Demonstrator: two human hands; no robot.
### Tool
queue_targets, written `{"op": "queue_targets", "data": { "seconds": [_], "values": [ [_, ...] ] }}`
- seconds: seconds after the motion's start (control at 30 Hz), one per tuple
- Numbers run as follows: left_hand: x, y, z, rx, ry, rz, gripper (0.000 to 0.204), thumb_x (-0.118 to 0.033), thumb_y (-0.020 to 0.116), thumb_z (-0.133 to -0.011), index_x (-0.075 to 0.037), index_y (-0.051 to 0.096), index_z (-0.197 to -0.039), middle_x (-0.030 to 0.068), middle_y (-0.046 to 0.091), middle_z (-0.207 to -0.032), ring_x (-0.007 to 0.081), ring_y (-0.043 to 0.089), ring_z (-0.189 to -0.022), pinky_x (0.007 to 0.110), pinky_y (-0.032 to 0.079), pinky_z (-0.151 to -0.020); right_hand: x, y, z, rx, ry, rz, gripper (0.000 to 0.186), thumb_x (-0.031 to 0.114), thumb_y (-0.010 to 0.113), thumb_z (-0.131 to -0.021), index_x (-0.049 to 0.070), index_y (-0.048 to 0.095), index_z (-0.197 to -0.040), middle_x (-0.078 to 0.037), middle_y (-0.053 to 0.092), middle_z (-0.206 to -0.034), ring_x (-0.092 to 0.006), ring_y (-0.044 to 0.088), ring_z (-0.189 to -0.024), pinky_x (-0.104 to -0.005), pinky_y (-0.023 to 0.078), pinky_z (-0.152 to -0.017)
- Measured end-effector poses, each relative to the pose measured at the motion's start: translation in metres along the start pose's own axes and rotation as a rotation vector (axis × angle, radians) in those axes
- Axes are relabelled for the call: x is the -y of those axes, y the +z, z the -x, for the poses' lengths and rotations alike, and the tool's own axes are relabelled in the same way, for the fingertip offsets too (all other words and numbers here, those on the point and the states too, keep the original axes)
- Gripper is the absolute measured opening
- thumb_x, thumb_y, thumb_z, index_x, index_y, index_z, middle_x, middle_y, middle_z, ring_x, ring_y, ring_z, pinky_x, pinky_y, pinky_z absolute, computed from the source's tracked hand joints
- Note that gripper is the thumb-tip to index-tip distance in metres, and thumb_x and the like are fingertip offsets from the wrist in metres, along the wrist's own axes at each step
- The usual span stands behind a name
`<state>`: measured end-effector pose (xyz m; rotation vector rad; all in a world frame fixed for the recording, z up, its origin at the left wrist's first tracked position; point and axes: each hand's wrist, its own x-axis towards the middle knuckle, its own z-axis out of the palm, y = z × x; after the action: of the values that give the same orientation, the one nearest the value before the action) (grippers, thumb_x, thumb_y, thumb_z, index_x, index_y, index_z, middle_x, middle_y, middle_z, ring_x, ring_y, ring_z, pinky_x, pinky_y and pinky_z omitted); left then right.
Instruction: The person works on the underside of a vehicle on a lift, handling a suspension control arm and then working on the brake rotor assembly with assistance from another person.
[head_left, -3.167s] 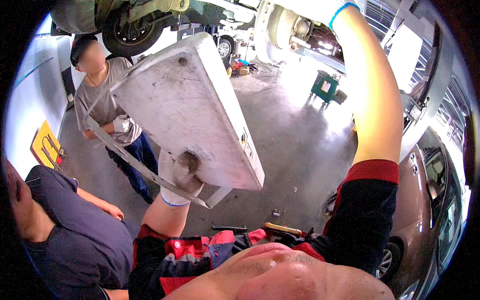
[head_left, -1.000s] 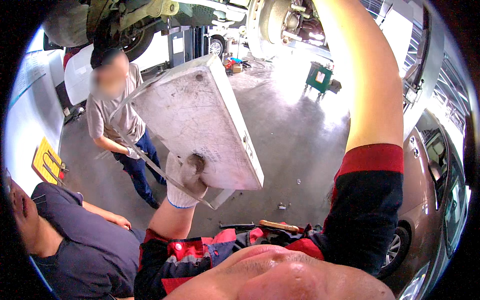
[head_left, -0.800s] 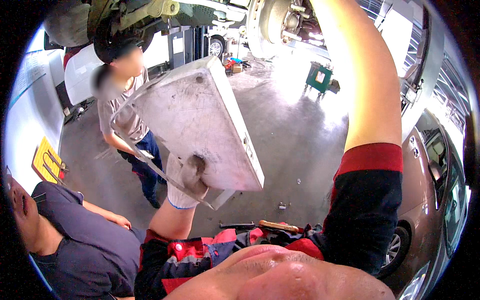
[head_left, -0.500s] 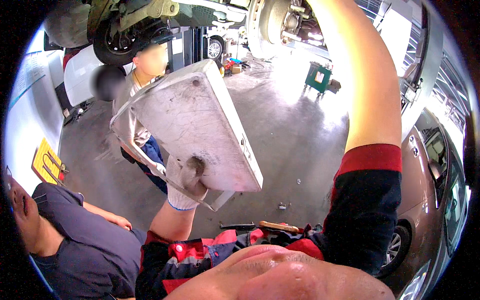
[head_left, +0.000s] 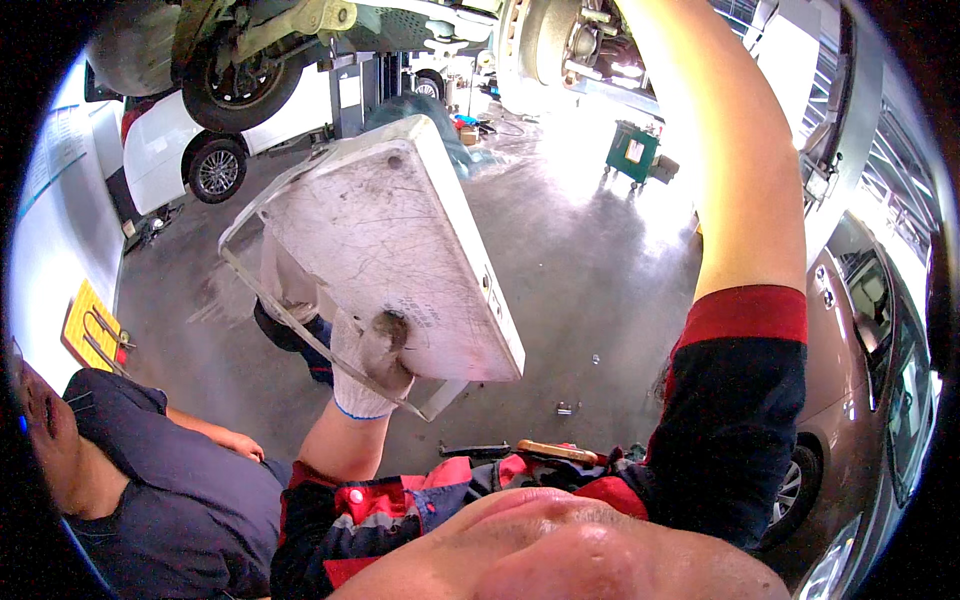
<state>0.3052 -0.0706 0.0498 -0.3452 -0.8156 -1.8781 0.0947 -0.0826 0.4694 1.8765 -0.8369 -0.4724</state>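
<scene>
My left hand (head_left: 362, 378) wears a pale knitted glove with a dark stain. It is closed at the lower edge of a scuffed white box-shaped case (head_left: 350, 225), by its bent metal bar handle (head_left: 262, 290); some fingers are hidden. The case is held up at a tilt, its broad worn face turned toward me. My bare right forearm (head_left: 748, 180) reaches up past the brake disc (head_left: 533, 45) of the raised vehicle. The right hand is beyond the picture's upper edge.
A person in a dark shirt (head_left: 170, 480) stands close at left. Another person's dark trousers (head_left: 318, 345) show behind the case. A wheel (head_left: 240, 85) hangs overhead. A green cart (head_left: 632, 153) stands farther back; a brown car (head_left: 835, 330) is at right. Small parts (head_left: 566, 409) lie on the floor.
The person behind the white case has dropped lower and is now mostly hidden by it, uncovering a white car's wheel. My left hand, the case and my right arm have hardly moved.
</scene>
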Motion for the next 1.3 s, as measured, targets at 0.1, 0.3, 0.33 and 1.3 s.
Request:
{"op": "queue_targets", "data": {
  "seconds": [0.1, 0.3, 0.33, 1.3],
  "values": [
    [0.001, 0.017, -0.009, 0.121, -0.028, -0.154, 0.071, -0.037, 0.061, -0.094, -0.009, 0.029, -0.151, 0.0161, 0.043, -0.149, 0.0383, 0.049, -0.131, 0.061, 0.042, -0.107, -0.013, 0.023, 0.006, 0.047, 0.19, -0.443, 0.019, 0.013, 0.054, -0.094, 0.003, 0.069, -0.086, -0.016, 0.066, -0.078, -0.0266, 0.06, -0.066, -0.0377, 0.048, -0.064],
    [-0.002, 0.006, -0.005, -0.046, -0.088, -0.407, 0.078, -0.031, 0.077, -0.084, -0.008, 0.034, -0.145, 0.02, 0.056, -0.131, 0.0341, 0.066, -0.108, 0.046, 0.063, -0.076, -0.007, 0.013, 0.001, 0.046, 0.245, -0.548, 0.021, 0.011, 0.055, -0.09, 0.002, 0.069, -0.076, -0.016, 0.064, -0.069, -0.0264, 0.059, -0.061, -0.0378, 0.049, -0.062],
    [0.0, 0.01, -0.006, -0.051, -0.083, -0.406, 0.078, -0.031, 0.077, -0.084, -0.008, 0.034, -0.145, 0.02, 0.056, -0.131, 0.0341, 0.066, -0.108, 0.046, 0.063, -0.076, 0.002, 0.007, -0.002, 0.045, 0.238, -0.548, 0.021, 0.011, 0.055, -0.09, 0.002, 0.069, -0.076, -0.016, 0.064, -0.069, -0.0264, 0.059, -0.061, -0.0378, 0.049, -0.062],
    [0.008, 0.034, -0.01, 0.107, 0.118, -0.354, 0.076, -0.036, 0.072, -0.088, -0.001, 0.033, -0.143, 0.0165, 0.054, -0.135, 0.0299, 0.06, -0.119, 0.046, 0.056, -0.095, 0.023, -0.03, 0.0, 0.185, 0.617, -0.839, 0.011, 0.014, 0.061, -0.087, 0.011, 0.072, -0.087, -0.005, 0.062, -0.069, -0.0158, 0.054, -0.061, -0.0349, 0.044, -0.057]
  ]
}}
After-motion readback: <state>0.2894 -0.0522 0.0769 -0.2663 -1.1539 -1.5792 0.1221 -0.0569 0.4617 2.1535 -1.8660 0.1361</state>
